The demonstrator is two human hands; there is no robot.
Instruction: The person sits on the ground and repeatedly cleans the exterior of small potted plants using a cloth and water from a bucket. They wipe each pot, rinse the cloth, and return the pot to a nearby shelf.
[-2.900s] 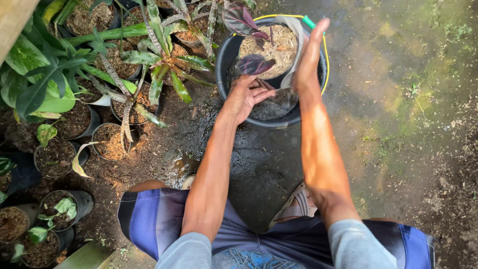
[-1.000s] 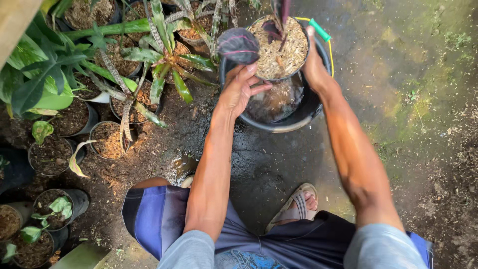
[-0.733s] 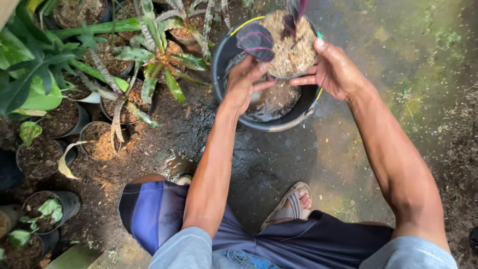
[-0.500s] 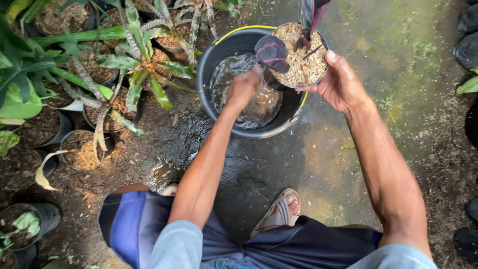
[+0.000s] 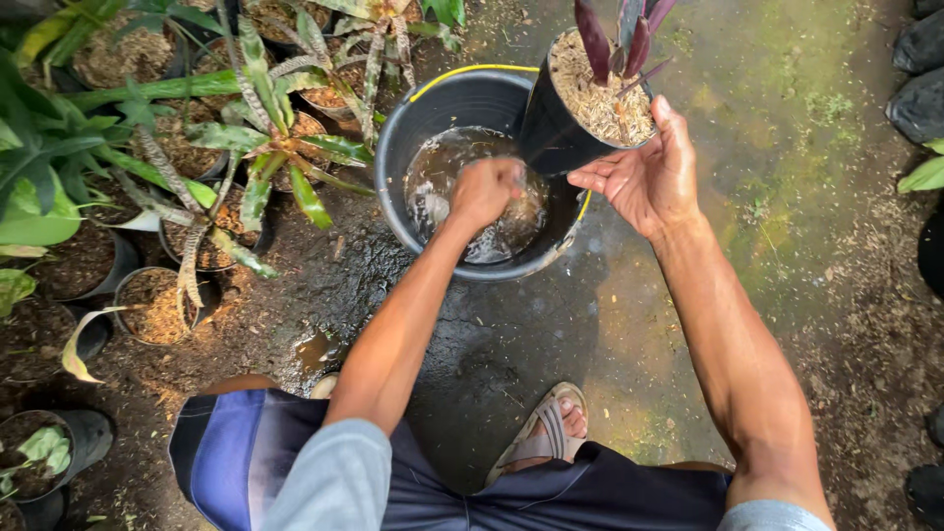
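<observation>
Right hand [image 5: 644, 177] grasping a black nursery pot [image 5: 565, 123] of purple-leaved plant, tilted over the black bucket's [image 5: 413, 128] right rim; left hand [image 5: 484, 190] clenched, inside the bucket above the water; wet ground [image 5: 787, 197] open rightward; potted plants [image 5: 197, 167] crowd the left edge

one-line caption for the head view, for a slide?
Right hand lifts a black potted plant over a black bucket while the left hand dips into its water.
</observation>
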